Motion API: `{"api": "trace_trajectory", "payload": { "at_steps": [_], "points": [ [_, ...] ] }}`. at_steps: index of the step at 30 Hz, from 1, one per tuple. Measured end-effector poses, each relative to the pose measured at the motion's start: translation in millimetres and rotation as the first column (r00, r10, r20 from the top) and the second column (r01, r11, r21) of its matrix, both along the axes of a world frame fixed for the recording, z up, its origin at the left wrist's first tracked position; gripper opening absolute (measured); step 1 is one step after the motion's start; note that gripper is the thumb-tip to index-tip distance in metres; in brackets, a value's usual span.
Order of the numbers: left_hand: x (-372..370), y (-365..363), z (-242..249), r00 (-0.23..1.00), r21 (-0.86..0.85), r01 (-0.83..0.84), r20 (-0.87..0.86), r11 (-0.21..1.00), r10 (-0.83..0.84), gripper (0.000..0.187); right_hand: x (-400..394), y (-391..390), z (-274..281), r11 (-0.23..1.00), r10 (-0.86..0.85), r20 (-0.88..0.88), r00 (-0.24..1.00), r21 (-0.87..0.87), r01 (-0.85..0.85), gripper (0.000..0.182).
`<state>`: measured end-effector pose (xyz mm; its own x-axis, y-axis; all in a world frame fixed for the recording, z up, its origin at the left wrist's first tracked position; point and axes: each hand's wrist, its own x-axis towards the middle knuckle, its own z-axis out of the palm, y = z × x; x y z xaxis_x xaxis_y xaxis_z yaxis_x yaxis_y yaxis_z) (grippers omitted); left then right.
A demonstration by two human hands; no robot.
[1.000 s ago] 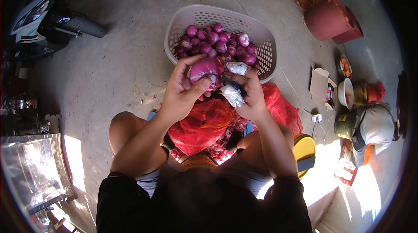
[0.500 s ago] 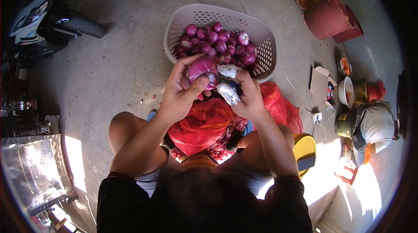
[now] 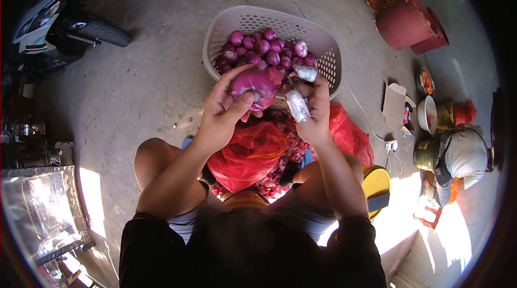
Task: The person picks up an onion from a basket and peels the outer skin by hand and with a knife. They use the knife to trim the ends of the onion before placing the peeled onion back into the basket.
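My left hand point(image 3: 226, 106) is wrapped round a large purple onion point(image 3: 253, 87), its thumb pressed on the pale end. Just right of the onion is my right hand point(image 3: 315, 106), with silvery white wrapping point(image 3: 298, 106) on the thumb and on a finger. Its fingers are curled; a thin dark sliver shows between them, too small to name. A reddish flap of skin point(image 3: 278, 74) stands at the onion's right side. Beyond both hands, a pale perforated basket point(image 3: 215, 29) contains many purple onions point(image 3: 262, 46).
Between my legs lie a red mesh bag point(image 3: 250, 153) and loose onion skins point(image 3: 272, 184). A yellow lid point(image 3: 376, 185) with a phone point(image 3: 378, 202) is by my right knee. A motorcycle wheel point(image 3: 99, 29) stands at left; red tubs point(image 3: 406, 21) and another person point(image 3: 466, 153) are at right.
My right hand has moved right, away from the onion, and its wrapped fingertips are off the surface. The onion has turned slightly in my left hand, which stays in place.
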<state>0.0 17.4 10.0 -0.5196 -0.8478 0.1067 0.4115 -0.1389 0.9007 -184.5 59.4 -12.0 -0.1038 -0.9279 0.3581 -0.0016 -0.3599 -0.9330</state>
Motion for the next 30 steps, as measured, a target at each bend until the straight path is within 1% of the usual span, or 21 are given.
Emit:
{"api": "trace_trajectory", "payload": {
  "at_steps": [2,3,4,6,7,10,13,16,19,22,23,25,28,30],
  "points": [
    [0.3,-0.5,2.1,1.000,0.035,-0.002,-0.017,0.999,0.003,0.048,-5.4,4.0,2.9,0.996,0.078,-0.047,0.996,0.052,-0.076,0.058],
    [0.8,-1.2,2.7,1.000,0.039,-0.006,-0.013,0.999,0.006,0.049,-2.8,4.4,5.5,0.993,0.114,0.014,0.993,0.026,-0.114,0.063],
    [1.1,-1.5,3.1,1.000,0.043,-0.009,-0.009,0.999,0.009,0.049,-2.5,5.8,6.3,0.990,0.132,-0.029,0.991,0.043,-0.131,0.064],
    [-2.2,-0.2,4.1,0.998,-0.038,-0.057,0.025,0.998,0.058,0.048,-2.6,7.8,7.0,0.984,0.169,-0.114,0.979,0.079,-0.161,0.067],
    [-3.8,0.5,4.3,0.996,-0.079,-0.080,0.041,0.994,0.083,0.048,-3.6,5.6,2.1,0.980,0.197,-0.133,0.971,0.046,-0.193,0.067],
    [-5.4,2.9,0.6,0.998,-0.057,-0.056,0.002,0.997,0.057,0.049,2.3,5.3,7.6,0.989,0.145,-0.171,0.975,0.058,-0.137,0.059],
    [-7.5,0.9,-4.9,0.998,-0.159,-0.052,-0.028,0.986,0.048,0.049,0.6,0.4,1.4,0.990,0.124,-0.225,0.966,-0.042,-0.137,0.050],
    [-9.3,1.2,-8.2,0.999,-0.179,-0.046,-0.021,0.983,0.043,0.051,1.5,1.6,-0.9,0.994,0.084,-0.222,0.971,-0.050,-0.098,0.043],
    [-9.1,0.7,-7.1,1.000,-0.192,-0.023,-0.005,0.981,0.022,0.051,2.6,0.9,-1.9,0.997,0.079,-0.107,0.991,-0.019,-0.081,0.038],
    [-7.7,0.7,-8.7,1.000,-0.130,0.015,-0.022,0.991,-0.018,0.051,1.6,-1.3,2.0,0.999,0.007,-0.041,0.999,-0.042,-0.009,0.030],
    [-7.0,0.4,-6.9,1.000,-0.122,0.020,-0.020,0.992,-0.022,0.051,0.0,-2.2,2.6,0.999,0.038,0.033,0.999,-0.013,-0.037,0.030],
    [-5.7,0.0,-1.2,0.999,-0.107,0.028,-0.018,0.994,-0.030,0.051,-1.4,-0.2,5.3,0.997,0.069,0.108,0.992,-0.037,-0.066,0.032],
    [-4.6,0.0,-0.4,0.997,-0.053,0.049,-0.060,0.997,-0.052,0.049,-3.7,0.0,5.7,0.997,0.076,0.130,0.989,-0.004,-0.076,0.034],
    [-3.3,0.3,1.8,0.995,0.018,0.070,-0.066,0.997,-0.069,0.049,-2.4,-0.3,4.9,0.997,0.075,0.184,0.980,0.009,-0.078,0.034]
  ]
}}
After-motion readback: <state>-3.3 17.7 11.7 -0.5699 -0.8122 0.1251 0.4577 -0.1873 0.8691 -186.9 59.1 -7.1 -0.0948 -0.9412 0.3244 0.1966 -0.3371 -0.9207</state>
